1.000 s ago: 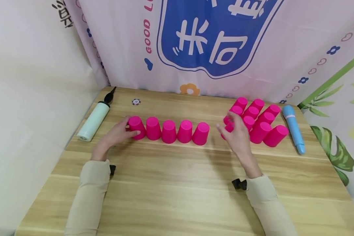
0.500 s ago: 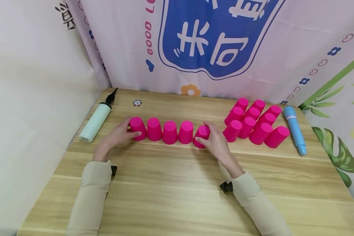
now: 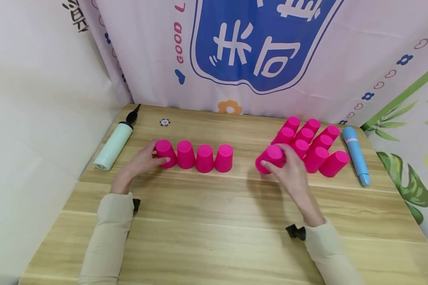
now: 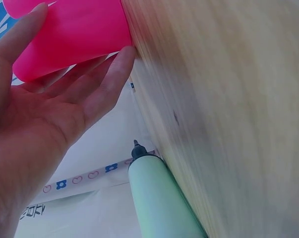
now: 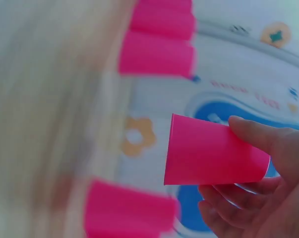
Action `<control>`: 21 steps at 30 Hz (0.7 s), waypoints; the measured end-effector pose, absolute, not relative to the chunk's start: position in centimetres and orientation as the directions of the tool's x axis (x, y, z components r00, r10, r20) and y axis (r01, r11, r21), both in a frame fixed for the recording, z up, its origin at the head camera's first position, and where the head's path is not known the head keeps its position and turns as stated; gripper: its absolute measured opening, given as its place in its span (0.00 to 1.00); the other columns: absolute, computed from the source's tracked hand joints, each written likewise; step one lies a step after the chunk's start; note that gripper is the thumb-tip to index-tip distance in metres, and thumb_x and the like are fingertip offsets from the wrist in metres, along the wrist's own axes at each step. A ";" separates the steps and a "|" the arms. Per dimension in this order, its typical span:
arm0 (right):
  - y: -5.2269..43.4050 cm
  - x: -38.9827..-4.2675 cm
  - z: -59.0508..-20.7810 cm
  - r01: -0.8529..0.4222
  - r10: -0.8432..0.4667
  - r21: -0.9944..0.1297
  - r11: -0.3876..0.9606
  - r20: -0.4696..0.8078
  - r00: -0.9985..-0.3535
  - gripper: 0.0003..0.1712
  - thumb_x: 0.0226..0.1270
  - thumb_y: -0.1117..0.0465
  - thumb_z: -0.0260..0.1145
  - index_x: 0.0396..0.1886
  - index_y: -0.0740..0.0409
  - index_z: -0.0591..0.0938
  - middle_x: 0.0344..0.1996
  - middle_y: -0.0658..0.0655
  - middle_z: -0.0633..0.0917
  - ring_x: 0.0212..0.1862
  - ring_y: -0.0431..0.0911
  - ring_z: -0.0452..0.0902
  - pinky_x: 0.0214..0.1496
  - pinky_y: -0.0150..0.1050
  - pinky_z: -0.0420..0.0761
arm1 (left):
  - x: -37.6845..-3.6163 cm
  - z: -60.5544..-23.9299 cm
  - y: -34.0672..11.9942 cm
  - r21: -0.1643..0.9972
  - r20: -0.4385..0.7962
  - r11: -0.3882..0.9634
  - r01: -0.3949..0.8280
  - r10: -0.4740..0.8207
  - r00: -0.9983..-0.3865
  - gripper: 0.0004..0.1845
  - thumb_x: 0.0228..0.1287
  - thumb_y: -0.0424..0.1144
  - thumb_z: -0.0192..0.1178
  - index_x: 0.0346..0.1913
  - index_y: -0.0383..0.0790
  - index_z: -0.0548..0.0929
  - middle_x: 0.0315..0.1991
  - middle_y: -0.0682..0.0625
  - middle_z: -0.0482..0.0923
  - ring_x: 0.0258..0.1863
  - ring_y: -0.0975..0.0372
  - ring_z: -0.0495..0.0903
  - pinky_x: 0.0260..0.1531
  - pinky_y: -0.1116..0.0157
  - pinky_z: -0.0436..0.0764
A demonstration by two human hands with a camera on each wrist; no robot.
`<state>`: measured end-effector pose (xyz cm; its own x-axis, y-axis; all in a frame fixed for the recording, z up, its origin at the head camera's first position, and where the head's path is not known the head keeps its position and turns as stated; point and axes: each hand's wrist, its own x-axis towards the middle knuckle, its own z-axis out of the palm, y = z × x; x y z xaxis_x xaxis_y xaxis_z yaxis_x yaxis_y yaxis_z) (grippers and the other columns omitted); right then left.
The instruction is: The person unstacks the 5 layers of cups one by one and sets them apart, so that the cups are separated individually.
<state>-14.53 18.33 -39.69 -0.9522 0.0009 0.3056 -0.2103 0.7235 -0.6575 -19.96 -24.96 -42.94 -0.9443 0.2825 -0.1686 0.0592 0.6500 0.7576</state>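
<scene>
Four upside-down pink plastic cups stand in a row across the table. My left hand (image 3: 142, 162) holds the leftmost cup (image 3: 165, 153), thumb on the near side and fingers round the far side; the left wrist view shows this cup (image 4: 80, 39) between thumb and fingers. To the right of the row, my right hand (image 3: 290, 170) grips another pink cup (image 3: 269, 159), tilted a little. In the right wrist view this cup (image 5: 213, 153) is raised off the table, thumb on one side and fingers on the other. It partly hides a standing cup behind it.
A cluster of upside-down pink cups (image 3: 315, 158) stands at the right. A blue tube-shaped pump (image 3: 356, 156) lies beyond it. A mint-green hand pump (image 3: 114, 146) and a poker chip (image 3: 165, 122) lie back left. A printed curtain (image 3: 153, 59) hangs behind the table (image 3: 214, 237).
My right hand went from the cluster to the row's right-end cup, took hold of it, then lifted it away to the right. My left hand stays on the leftmost cup.
</scene>
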 end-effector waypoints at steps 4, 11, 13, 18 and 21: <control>21.3 -12.9 -38.1 -0.157 0.077 -0.638 0.754 0.323 -0.943 0.39 0.54 0.50 0.76 0.60 0.62 0.72 0.47 0.61 0.79 0.44 0.56 0.76 0.43 0.46 0.78 | -20.0 -42.7 -25.0 0.753 -0.175 0.656 0.057 0.284 -0.943 0.39 0.67 0.45 0.60 0.72 0.34 0.53 0.66 0.34 0.64 0.65 0.41 0.64 0.63 0.45 0.67; 24.6 -11.9 -38.1 -0.067 0.120 -0.642 0.764 0.243 -0.963 0.40 0.57 0.46 0.72 0.62 0.62 0.70 0.49 0.62 0.79 0.47 0.57 0.76 0.44 0.41 0.78 | -20.1 -42.6 -25.1 0.745 -0.181 0.665 0.048 0.271 -0.945 0.40 0.67 0.47 0.60 0.71 0.33 0.52 0.66 0.33 0.64 0.65 0.41 0.65 0.62 0.45 0.67; 25.1 -12.3 -38.8 -0.044 0.120 -0.634 0.772 0.213 -0.970 0.40 0.58 0.46 0.72 0.63 0.64 0.69 0.50 0.65 0.78 0.48 0.59 0.75 0.47 0.50 0.79 | -20.2 -42.6 -25.1 0.742 -0.178 0.669 0.052 0.270 -0.946 0.39 0.67 0.47 0.60 0.71 0.33 0.53 0.65 0.33 0.64 0.64 0.41 0.65 0.62 0.45 0.67; 25.9 -13.5 -40.9 0.014 0.132 -0.607 0.794 0.151 -0.980 0.41 0.59 0.50 0.72 0.64 0.69 0.67 0.52 0.71 0.76 0.52 0.65 0.73 0.52 0.61 0.76 | -20.2 -42.9 -25.1 0.744 -0.185 0.666 0.050 0.277 -0.943 0.40 0.67 0.48 0.60 0.71 0.34 0.53 0.66 0.34 0.63 0.65 0.40 0.64 0.63 0.45 0.67; 26.1 -14.0 -41.7 0.027 0.141 -0.602 0.798 0.143 -0.980 0.40 0.59 0.52 0.72 0.64 0.70 0.67 0.53 0.72 0.76 0.52 0.66 0.73 0.52 0.62 0.75 | -20.2 -43.0 -25.1 0.749 -0.180 0.660 0.052 0.279 -0.943 0.40 0.67 0.47 0.60 0.72 0.34 0.53 0.67 0.33 0.62 0.66 0.40 0.63 0.63 0.45 0.66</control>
<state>-14.02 26.13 -41.66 -0.9796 0.1407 0.1432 0.0267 0.7984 -0.6016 -20.16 -25.06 -42.99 -0.9433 0.2788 -0.1804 0.0518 0.6600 0.7495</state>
